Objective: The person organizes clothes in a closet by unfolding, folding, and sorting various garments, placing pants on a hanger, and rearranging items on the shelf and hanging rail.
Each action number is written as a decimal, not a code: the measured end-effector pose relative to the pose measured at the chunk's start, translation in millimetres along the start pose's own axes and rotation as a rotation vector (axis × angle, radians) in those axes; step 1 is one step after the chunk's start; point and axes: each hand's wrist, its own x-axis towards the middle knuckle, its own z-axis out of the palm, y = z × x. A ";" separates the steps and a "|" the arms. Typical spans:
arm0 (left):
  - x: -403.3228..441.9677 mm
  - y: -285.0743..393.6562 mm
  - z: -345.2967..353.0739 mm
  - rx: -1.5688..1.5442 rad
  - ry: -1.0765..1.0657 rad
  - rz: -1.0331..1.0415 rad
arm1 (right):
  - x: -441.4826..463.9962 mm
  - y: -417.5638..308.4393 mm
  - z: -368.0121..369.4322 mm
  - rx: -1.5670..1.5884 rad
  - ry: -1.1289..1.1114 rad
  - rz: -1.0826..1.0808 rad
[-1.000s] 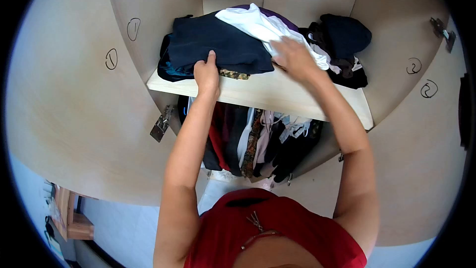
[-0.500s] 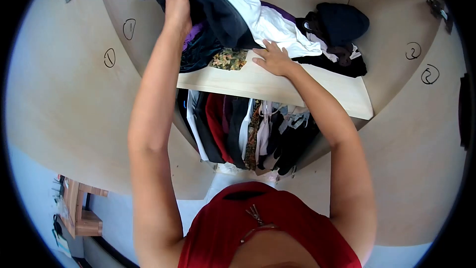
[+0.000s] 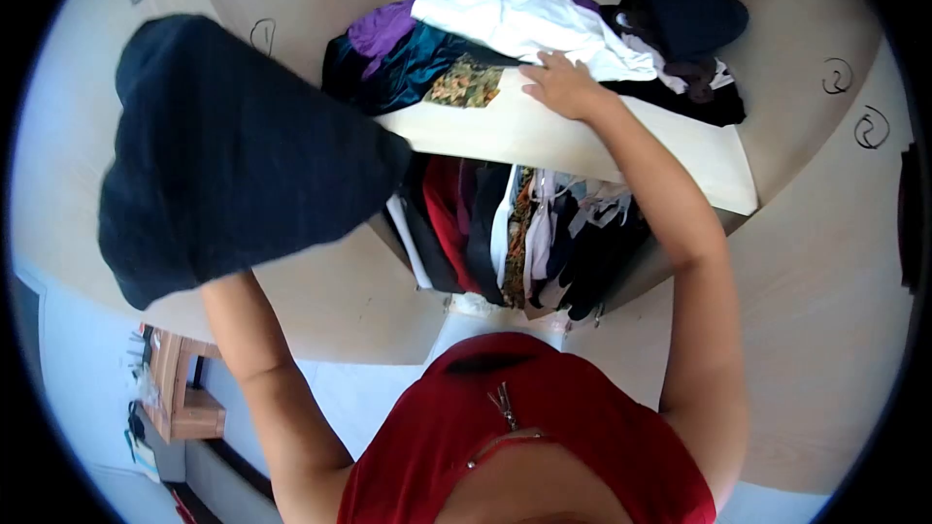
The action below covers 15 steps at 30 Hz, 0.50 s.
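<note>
A dark navy piece of clothing [image 3: 233, 155] hangs in the air at the left, off the shelf, its far corner reaching over the shelf's front edge. My left hand is hidden behind this cloth; only my left forearm [image 3: 248, 330] shows beneath it, holding the garment up. My right hand [image 3: 566, 87] lies with fingers spread at the front edge of a white garment [image 3: 524, 29], on the pale wooden shelf [image 3: 544, 136]. Beside it are a dark teal shiny cloth [image 3: 398, 63], a patterned cloth [image 3: 466, 84] and a purple garment [image 3: 379, 29].
Dark clothes and a navy cap-like item [image 3: 694, 15] are heaped at the shelf's right. Below the shelf hang several garments [image 3: 456, 223]. Open cabinet doors [image 3: 806, 262] with handwritten numbers flank me. A wooden piece of furniture [image 3: 184, 388] stands at lower left.
My left hand has drawn the navy garment off the pile, down and to the left, baring the purple and teal cloths. My right hand stays at the white garment.
</note>
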 end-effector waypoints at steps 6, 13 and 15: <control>-60.3 1.8 -92.6 0.044 0.248 -0.049 | -70.4 -103.2 -29.2 0.384 0.339 -0.568; -151.7 -37.9 -170.7 0.091 0.373 -0.450 | -113.5 -226.7 153.0 1.642 -1.278 -0.136; -165.9 -46.7 -179.1 0.311 -0.090 -0.679 | -106.8 -246.7 209.5 2.070 -1.626 0.267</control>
